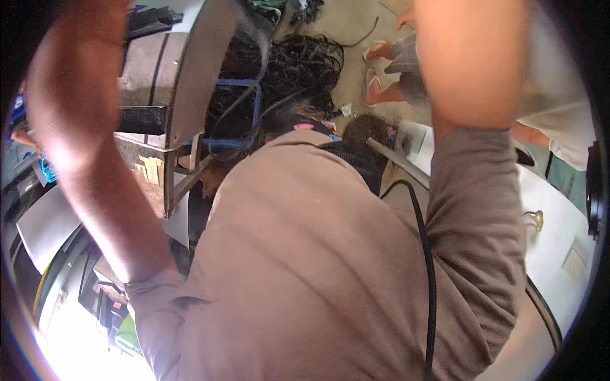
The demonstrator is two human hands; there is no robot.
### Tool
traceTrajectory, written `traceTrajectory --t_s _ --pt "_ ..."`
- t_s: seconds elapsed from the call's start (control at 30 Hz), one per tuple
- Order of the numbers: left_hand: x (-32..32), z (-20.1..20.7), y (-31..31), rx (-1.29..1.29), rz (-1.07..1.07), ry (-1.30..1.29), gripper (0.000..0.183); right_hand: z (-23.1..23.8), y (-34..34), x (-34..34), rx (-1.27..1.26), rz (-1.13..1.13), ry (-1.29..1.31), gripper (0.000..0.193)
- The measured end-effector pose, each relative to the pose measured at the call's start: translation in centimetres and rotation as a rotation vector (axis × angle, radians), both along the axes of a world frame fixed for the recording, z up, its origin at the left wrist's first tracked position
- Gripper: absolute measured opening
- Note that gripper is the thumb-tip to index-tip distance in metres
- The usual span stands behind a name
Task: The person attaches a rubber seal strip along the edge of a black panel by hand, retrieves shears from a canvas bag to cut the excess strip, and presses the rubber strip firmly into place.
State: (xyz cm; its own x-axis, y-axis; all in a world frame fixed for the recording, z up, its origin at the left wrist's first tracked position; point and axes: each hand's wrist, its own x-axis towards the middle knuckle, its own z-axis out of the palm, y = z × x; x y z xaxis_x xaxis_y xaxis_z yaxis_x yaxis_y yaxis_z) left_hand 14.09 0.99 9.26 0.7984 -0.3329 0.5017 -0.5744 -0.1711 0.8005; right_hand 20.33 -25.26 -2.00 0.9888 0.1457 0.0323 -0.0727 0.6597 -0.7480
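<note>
Both of my arms are raised and run out through the upper edge, so neither hand shows. My bare left forearm (82, 108) passes close to a wooden bench (181, 95) with dark strips on top. Across on the other side, my right forearm (473, 63) comes out of a brown sleeve (473, 209) and is blurred. Whatever the hands hold or touch is hidden. My brown shirt (305, 254) fills the middle, and a black cord (427, 267) hangs down along it.
A tangled heap of black strips (305, 70) lies on the floor beyond me, beside a blue-edged crate (257, 105). Another person's sandalled feet (375, 89) stand at the upper right. A white surface with a brass knob (537, 220) is at my right.
</note>
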Motion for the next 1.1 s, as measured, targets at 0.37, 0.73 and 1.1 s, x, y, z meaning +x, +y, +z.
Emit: traceTrajectory --t_s 0.37,0.73,1.1 --pt "-12.1 -13.3 8.0 0.569 0.099 0.898 0.033 -16.2 -4.7 -6.1 0.388 -0.276 0.612 0.029" --pt "-28.6 -28.5 23.9 0.967 0.196 1.119 0.036 -13.2 -23.1 -0.4 -0.155 -0.375 0.312 0.03" --pt "-8.1 -12.3 3.4 -0.799 -0.183 0.853 0.062 -2.4 8.7 -14.0 -0.927 0.502 -0.021 0.044"
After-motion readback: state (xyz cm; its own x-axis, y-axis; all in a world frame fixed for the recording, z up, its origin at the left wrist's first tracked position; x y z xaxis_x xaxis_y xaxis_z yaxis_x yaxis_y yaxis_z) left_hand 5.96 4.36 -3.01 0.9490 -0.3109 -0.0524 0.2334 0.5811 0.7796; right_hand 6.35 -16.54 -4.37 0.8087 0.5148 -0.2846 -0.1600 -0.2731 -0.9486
